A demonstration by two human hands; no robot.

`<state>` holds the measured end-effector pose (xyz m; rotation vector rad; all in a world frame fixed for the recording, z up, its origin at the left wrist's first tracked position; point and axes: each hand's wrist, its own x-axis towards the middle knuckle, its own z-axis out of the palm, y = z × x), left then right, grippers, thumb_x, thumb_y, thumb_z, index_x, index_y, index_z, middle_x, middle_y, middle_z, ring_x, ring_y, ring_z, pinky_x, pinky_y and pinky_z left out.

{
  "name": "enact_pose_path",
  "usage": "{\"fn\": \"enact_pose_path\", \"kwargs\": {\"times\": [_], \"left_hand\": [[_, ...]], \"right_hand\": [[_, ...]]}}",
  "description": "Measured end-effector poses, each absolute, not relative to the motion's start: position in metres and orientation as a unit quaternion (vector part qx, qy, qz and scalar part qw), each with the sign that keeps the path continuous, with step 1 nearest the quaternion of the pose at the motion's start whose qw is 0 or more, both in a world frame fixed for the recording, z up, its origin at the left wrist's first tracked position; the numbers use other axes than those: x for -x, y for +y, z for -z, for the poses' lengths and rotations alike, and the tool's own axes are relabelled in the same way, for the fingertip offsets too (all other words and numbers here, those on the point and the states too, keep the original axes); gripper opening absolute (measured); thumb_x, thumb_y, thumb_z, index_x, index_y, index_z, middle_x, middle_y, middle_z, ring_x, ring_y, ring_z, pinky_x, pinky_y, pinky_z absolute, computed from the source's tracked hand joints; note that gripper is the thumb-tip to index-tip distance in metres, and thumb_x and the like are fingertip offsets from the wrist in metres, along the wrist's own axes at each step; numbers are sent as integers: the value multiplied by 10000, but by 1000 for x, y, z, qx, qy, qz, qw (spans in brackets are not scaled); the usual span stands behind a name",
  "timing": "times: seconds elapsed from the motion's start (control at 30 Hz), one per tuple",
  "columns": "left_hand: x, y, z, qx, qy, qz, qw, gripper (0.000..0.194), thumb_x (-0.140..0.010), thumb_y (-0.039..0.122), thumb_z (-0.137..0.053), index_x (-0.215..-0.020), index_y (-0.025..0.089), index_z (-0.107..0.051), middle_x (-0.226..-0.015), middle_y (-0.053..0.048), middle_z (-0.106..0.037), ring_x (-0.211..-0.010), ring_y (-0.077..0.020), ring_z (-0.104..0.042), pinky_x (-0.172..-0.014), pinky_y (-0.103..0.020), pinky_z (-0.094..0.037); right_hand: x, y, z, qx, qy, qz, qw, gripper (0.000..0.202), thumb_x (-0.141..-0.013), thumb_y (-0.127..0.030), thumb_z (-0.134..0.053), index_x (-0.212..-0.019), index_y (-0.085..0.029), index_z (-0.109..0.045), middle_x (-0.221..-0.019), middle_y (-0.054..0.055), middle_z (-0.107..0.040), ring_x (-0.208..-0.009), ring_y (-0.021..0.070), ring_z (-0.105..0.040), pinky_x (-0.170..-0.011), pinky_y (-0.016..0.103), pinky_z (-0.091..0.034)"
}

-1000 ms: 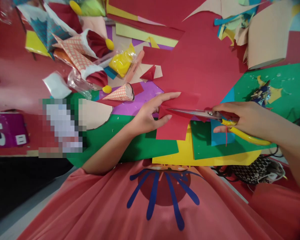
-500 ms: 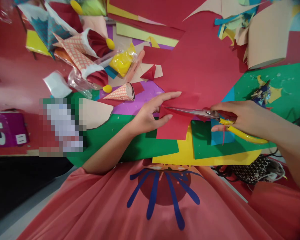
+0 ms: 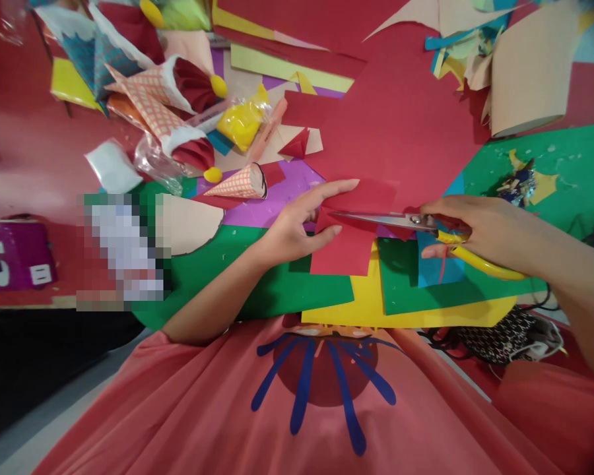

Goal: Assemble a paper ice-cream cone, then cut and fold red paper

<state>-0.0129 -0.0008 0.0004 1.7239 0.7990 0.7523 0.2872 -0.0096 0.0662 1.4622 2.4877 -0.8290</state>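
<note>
My right hand [image 3: 475, 231] grips the yellow-handled scissors [image 3: 445, 239], whose metal blades point left. The blades lie across a piece of red paper [image 3: 344, 249], looking nearly closed along a cut in it. My left hand [image 3: 299, 227] holds this paper by its left side, thumb on the lower flap and index finger stretched along the upper part; the other fingers are partly hidden. Behind the blades spreads a larger red sheet [image 3: 391, 119]. A small checked paper cone [image 3: 240, 182] lies to the left of my left hand.
Finished-looking paper cones [image 3: 153, 99] and a yellow clay packet [image 3: 245, 122] lie at the upper left. Green sheets [image 3: 277, 284] and a yellow sheet [image 3: 410, 313] cover the near edge. A rolled beige paper [image 3: 532, 72] and scraps sit upper right.
My right hand and the scissors have shifted slightly to the right, drawing the tips back a little from my left hand. The left hand stays in place on the red paper.
</note>
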Motion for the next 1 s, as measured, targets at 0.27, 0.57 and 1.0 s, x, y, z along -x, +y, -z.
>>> {"fn": "enact_pose_path", "kwargs": {"times": [0.27, 0.57, 1.0], "left_hand": [[13, 0, 0, -716, 334, -321, 522, 510, -876, 363, -571, -1362, 293, -431, -1424, -30, -499, -1337, -278, -477, -875, -334, -607], [13, 1, 0, -726, 345, -313, 506, 522, -881, 400, -559, -1372, 284, -425, -1424, -44, -498, -1320, -286, -493, -794, -292, -617], [14, 1, 0, -729, 335, -316, 506, 540, -865, 308, -574, -1383, 270, -426, -1423, -44, -504, -1298, -278, -513, -782, -267, -602]], "right_hand": [[-280, -7, -67, -478, 826, 292, 68, 678, -770, -751, -483, -1177, -226, -620, -864, 72, -705, -699, 193, -646, -558, 265, -430], [-279, -2, -65, -509, 791, 325, 104, 669, -734, -762, -522, -1146, -243, -609, -769, 29, -677, -608, 165, -600, -528, 253, -409], [-277, -3, -70, -483, 813, 309, 99, 656, -765, -768, -444, -1141, -252, -597, -801, 45, -668, -665, 178, -617, -554, 265, -425]]}}
